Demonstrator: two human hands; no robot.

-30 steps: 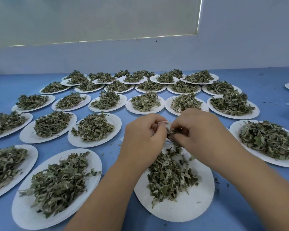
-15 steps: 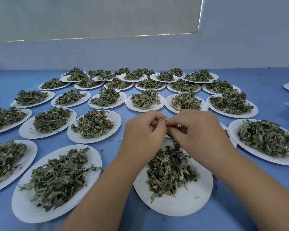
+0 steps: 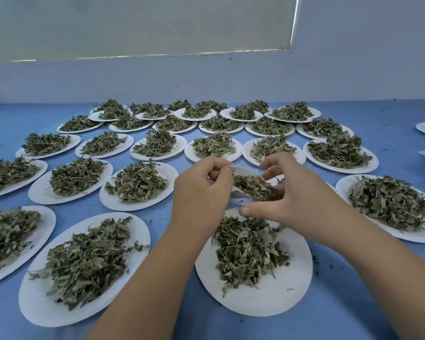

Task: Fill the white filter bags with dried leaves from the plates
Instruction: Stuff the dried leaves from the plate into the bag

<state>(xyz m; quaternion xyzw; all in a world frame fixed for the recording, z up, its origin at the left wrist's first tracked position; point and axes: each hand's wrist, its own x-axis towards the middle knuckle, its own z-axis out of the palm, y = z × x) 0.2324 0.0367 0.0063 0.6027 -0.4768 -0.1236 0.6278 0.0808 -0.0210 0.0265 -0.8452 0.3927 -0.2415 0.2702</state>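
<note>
- Pinching the filter bag [image 3: 243,171] at its rim, our left hand [image 3: 201,192] holds it above the near plate [image 3: 268,300].
- Our right hand [image 3: 292,192] curls its fingers round leaves [image 3: 253,188] at the bag's mouth.
- Bare tabletop [image 3: 398,143] shows toward the right edge.

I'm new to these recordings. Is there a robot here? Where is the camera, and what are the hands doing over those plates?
No machine: a person's bare hands, filmed by one camera worn on the head, looking forward and down. A blue table holds many white plates heaped with dried leaves. The left hand pinches the edge of a white filter bag, part-filled with leaves, above the nearest plate. The right hand curls at its other side; its exact grip is unclear.
</note>
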